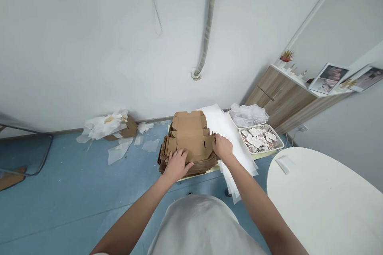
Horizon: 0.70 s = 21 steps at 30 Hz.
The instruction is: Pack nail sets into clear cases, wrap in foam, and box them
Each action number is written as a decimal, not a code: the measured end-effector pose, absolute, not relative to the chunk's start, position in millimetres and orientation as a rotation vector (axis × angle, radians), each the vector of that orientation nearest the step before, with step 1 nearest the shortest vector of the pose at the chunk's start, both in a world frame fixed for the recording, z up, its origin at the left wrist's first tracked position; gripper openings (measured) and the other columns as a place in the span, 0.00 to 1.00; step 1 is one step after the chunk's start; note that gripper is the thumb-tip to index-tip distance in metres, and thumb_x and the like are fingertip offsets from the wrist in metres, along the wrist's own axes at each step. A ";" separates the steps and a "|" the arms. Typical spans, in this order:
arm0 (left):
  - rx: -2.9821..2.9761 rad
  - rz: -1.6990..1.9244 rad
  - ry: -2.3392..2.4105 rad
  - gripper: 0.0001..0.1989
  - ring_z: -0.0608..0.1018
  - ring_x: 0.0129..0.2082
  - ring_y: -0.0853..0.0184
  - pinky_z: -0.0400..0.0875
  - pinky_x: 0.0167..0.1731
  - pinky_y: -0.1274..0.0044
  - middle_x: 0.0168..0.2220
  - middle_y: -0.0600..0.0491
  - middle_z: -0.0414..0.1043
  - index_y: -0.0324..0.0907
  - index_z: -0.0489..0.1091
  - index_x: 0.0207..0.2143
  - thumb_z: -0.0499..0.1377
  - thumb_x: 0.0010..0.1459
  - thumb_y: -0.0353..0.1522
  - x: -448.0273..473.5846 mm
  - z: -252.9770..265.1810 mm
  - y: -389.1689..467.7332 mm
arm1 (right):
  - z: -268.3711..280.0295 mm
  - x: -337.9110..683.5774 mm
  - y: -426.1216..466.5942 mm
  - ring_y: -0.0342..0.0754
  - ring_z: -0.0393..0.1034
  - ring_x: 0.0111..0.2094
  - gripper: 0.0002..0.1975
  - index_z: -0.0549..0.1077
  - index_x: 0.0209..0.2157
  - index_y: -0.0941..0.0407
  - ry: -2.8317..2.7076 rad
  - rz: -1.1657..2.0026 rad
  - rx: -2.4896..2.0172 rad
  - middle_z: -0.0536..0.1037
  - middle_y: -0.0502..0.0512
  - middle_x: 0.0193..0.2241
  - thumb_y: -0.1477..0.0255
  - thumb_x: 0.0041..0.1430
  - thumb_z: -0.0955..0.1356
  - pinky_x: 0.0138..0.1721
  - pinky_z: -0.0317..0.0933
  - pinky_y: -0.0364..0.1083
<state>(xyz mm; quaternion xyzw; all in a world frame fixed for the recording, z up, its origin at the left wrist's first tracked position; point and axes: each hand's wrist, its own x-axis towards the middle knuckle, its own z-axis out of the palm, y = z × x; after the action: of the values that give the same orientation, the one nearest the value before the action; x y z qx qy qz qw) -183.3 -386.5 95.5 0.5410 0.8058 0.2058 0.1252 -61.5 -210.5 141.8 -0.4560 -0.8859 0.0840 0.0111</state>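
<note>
The flat box [191,143] lies on the stack [203,166], at the left end of the table [263,155]. The left hand [176,165] rests on the box's near left corner, fingers loosely spread, grasping nothing. The right hand [223,147] curls its fingers at the right flap [209,146]; whether they grip, I cannot tell.

the person's top [206,227] is plain pale grey with soft creases and a rounded outline. left of the top, a sliver of pale sleeve [100,254] shows. beyond the top, the forearms [254,191], left hand [176,165] and right hand [223,146] are bare.
</note>
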 end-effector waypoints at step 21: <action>1.666 0.535 2.307 0.17 0.73 0.29 0.63 0.65 0.33 0.73 0.27 0.48 0.69 0.41 0.67 0.29 0.41 0.59 0.36 -198.7 114.3 -373.1 | 131.0 -31.3 -279.1 0.53 0.64 0.39 0.15 0.68 0.41 0.55 -2.864 0.542 -0.524 0.72 0.59 0.35 0.63 0.56 0.59 0.43 0.55 0.52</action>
<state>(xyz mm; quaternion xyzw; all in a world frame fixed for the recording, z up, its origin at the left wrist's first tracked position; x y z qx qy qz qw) -198.7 -373.1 114.3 0.5711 0.7907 0.1834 0.1225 -31.3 -279.1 131.0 -0.1763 -0.9631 0.1822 0.0900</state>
